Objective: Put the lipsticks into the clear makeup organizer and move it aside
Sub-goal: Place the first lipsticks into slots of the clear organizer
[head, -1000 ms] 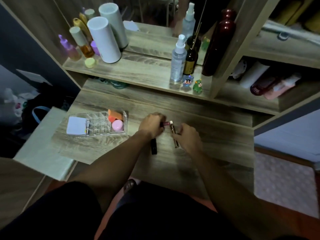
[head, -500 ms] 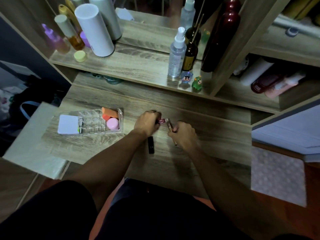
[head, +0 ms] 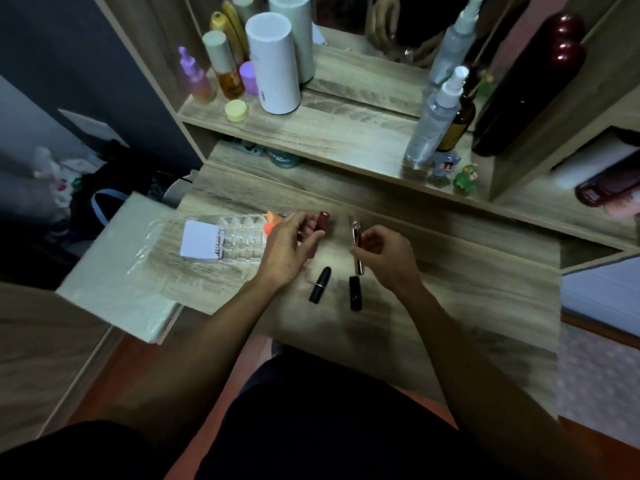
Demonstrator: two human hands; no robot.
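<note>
Dim room, wooden vanity desk [head: 450, 271], mirror [head: 398, 26], dark wall [head: 52, 46], reddish floor [head: 114, 368]

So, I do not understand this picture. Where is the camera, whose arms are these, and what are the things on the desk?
No machine here: a person wears the camera on the head, so you look down along their own two bare arms. The left hand holds a dark red lipstick. The right hand pinches a slim metallic tube; whether it is lifted off the desk is unclear. Two black lipsticks lie on the wooden desk between the wrists. Left of the hands sits the clear makeup organizer, blurred, with a white card at its left end. Bottles stand on the shelf behind.
</note>
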